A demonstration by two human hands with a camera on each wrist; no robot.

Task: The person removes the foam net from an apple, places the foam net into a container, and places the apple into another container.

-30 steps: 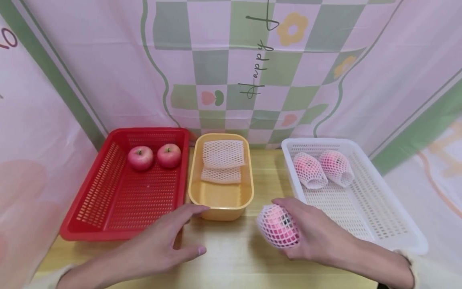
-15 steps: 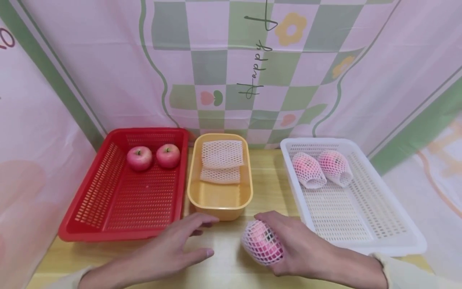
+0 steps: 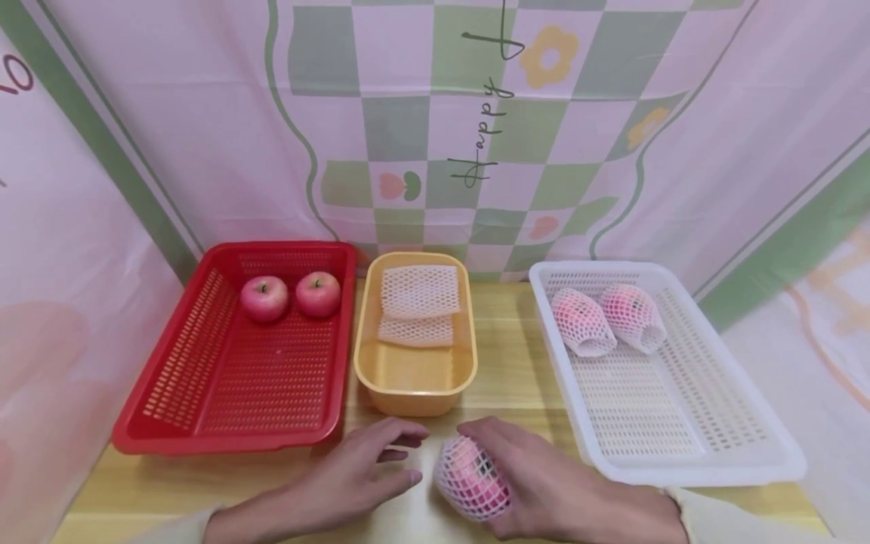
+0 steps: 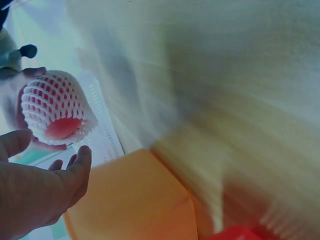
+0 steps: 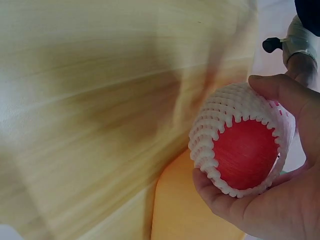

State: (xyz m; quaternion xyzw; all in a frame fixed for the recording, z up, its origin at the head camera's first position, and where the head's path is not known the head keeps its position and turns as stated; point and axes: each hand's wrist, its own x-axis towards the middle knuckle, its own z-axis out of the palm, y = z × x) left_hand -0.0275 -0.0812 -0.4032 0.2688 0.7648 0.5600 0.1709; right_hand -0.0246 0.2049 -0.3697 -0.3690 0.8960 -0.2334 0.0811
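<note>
My right hand (image 3: 537, 480) grips an apple in a white foam net (image 3: 472, 477) above the front of the table. In the right wrist view thumb and fingers curl round the netted apple (image 5: 245, 150), whose bare red end shows through the net's opening. Just left of it, my left hand (image 3: 367, 468) holds nothing, its fingers extended and thumb apart. The left wrist view has the left fingers (image 4: 75, 172) close beside the netted apple (image 4: 55, 107). Two bare apples (image 3: 264, 298) lie in the red basket (image 3: 231, 446), and two netted apples (image 3: 583, 321) in the white basket (image 3: 693, 474).
A yellow bin (image 3: 416, 404) stands between the two baskets, directly beyond my hands, with folded white foam nets (image 3: 420, 291) inside. Behind the wooden table (image 3: 506, 340) hangs a printed curtain (image 3: 476, 136), which also closes off both sides.
My right hand has carried the netted apple left and nearer to me. The left hand has moved right, so the two hands are now close together.
</note>
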